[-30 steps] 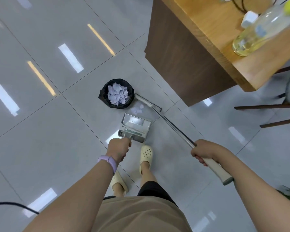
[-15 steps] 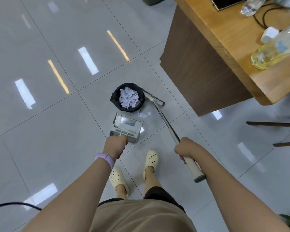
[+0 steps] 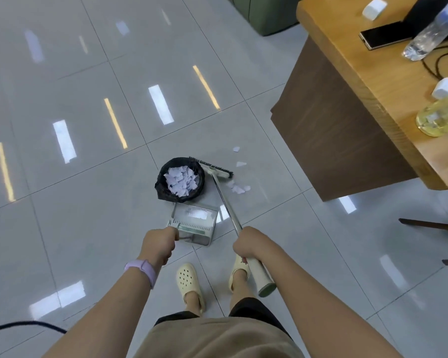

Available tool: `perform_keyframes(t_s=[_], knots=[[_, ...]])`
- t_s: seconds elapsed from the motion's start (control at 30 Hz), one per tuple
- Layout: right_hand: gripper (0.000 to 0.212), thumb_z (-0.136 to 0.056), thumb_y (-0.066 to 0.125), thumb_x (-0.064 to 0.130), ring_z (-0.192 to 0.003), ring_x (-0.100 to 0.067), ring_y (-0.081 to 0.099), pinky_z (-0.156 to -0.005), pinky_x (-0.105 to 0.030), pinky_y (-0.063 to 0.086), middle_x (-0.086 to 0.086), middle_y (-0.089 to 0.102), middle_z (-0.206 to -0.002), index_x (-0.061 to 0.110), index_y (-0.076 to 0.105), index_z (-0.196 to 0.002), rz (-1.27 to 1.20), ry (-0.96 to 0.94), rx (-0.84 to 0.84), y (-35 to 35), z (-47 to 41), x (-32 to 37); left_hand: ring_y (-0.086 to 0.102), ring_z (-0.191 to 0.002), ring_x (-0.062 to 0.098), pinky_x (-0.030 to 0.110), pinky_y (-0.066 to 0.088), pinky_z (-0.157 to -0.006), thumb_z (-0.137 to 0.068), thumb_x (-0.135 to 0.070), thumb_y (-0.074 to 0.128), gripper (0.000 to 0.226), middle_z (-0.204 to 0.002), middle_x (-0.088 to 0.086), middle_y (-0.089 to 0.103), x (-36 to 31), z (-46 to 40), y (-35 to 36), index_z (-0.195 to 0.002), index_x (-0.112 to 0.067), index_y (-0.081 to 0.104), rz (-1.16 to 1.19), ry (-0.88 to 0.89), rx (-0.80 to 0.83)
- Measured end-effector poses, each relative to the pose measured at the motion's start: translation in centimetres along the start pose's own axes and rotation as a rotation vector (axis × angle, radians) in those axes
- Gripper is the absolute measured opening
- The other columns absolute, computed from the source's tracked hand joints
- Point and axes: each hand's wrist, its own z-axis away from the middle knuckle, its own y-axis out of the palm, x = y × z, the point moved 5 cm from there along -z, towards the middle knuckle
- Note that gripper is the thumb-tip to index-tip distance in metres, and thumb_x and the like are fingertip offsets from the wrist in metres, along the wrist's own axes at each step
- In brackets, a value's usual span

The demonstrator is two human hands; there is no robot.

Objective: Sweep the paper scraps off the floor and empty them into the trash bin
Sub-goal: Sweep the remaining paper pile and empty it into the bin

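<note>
A small black-lined trash bin stands on the tiled floor, filled with white paper scraps. Just in front of it sits a grey dustpan; my left hand grips its upright handle. My right hand grips the broom's metal pole near its cream grip. The broom head rests on the floor at the bin's right side. A small pile of paper scraps lies just right of the pole, and two single scraps lie farther out towards the desk.
A wooden desk with a dark side panel stands at the right, carrying bottles, a phone and cables. Chair legs reach in from the right edge. A black cable crosses the floor at lower left. My feet in cream clogs stand behind the dustpan.
The broom head has swung from in front of the bin to its right side, and my right hand has drawn in closer. The dustpan stays by the bin. More loose scraps have come into view.
</note>
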Motion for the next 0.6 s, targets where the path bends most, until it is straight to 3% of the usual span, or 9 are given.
perform_keyframes(t_s=[0.13,0.27,0.37,0.47,0.6], knots=[[0.019,-0.092,0.044,0.005,-0.064,-0.023,0.062,-0.060,-0.029,0.049,-0.006,0.058,-0.065,0.000,0.052,-0.109,0.063,-0.050,0.049,2.9,0.2,4.5,0.027,-0.047,0.016,0.023,0.022,-0.050,-0.074,-0.007,0.053,0.012,-0.060,0.008,0.040,2.5,0.1,-2.8,-0.074,-0.012,0.043,0.062,-0.047,-0.034],[0.006,-0.089,0.048,0.006,-0.053,-0.019,0.054,-0.054,-0.026,0.044,-0.007,0.057,-0.062,0.002,0.053,-0.089,0.141,-0.107,0.079,3.8,0.2,8.1,0.028,-0.048,0.017,0.023,0.022,-0.050,-0.074,-0.007,0.055,0.013,-0.058,0.008,0.041,5.0,0.5,-4.8,-0.073,-0.010,0.042,0.075,-0.064,-0.022],[0.007,-0.083,0.046,0.002,-0.057,-0.025,0.057,-0.059,-0.029,0.048,-0.010,0.058,-0.060,0.004,0.051,-0.079,0.122,-0.118,0.069,2.5,0.1,9.5,0.031,-0.049,0.017,0.023,0.024,-0.049,-0.075,-0.009,0.058,0.015,-0.058,0.008,0.043,6.3,0.5,-5.6,-0.070,-0.009,0.044,-0.016,-0.038,0.026],[0.010,-0.079,0.046,-0.002,-0.065,-0.032,0.057,-0.065,-0.036,0.051,-0.020,0.060,-0.071,-0.001,0.054,-0.086,0.061,-0.081,0.070,0.7,-0.2,8.6,0.033,-0.048,0.020,0.023,0.025,-0.047,-0.073,-0.012,0.061,0.016,-0.055,0.008,0.045,6.4,0.5,-5.5,-0.065,-0.009,0.047,-0.136,0.003,0.065],[0.012,-0.078,0.045,-0.002,-0.054,-0.027,0.055,-0.053,-0.031,0.051,-0.017,0.058,-0.064,-0.002,0.054,-0.087,-0.072,-0.032,-0.027,-2.8,-1.6,5.4,0.030,-0.053,0.021,0.026,0.022,-0.048,-0.073,-0.010,0.060,0.020,-0.059,0.009,0.041,4.1,0.8,-3.4,-0.063,-0.010,0.043,-0.164,0.075,0.102]])
